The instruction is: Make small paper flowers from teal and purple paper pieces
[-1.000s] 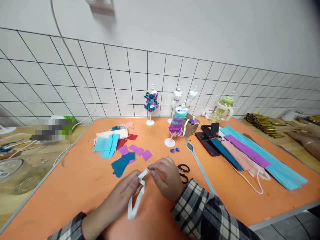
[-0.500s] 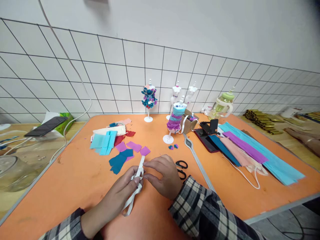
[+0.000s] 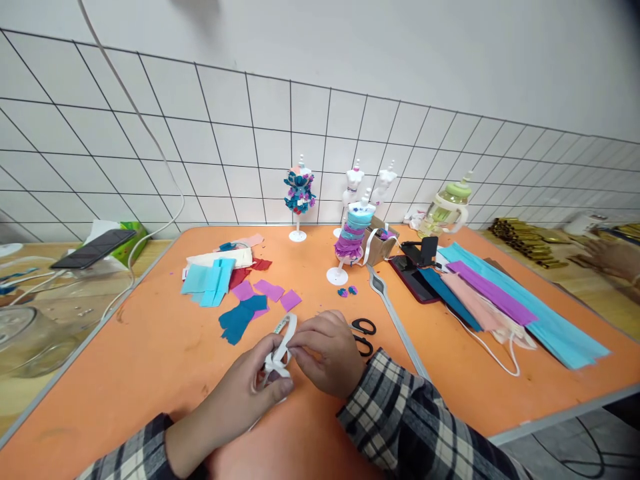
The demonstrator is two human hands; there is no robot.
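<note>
A strip of white tape [image 3: 289,328] rises in a loop from a loose tangle between my hands. My left hand [image 3: 245,383] grips the tangle, thumb and fingers wrapped round it. The fingertips of my right hand [image 3: 327,353] pinch the strip's free end at the loop's right side. Black-handled scissors [image 3: 364,327] lie just right of my right hand, their blades hidden behind it. Beyond my left hand lie dark teal cloth pieces [image 3: 240,323] and purple squares [image 3: 291,300].
Small dress forms stand at the back, one in teal petals [image 3: 299,190], one in a purple and blue dress [image 3: 350,240]. A grey zipper [image 3: 400,323] runs down the table. Folded fabrics [image 3: 520,303], a phone [image 3: 413,280] and a bottle [image 3: 445,210] are on the right. Another person's hand [image 3: 613,257] shows far right.
The strip's upper end, which stuck out straight, is now bent over into a loop. My right fingers have closed on it. The other person's hand at far right has moved.
</note>
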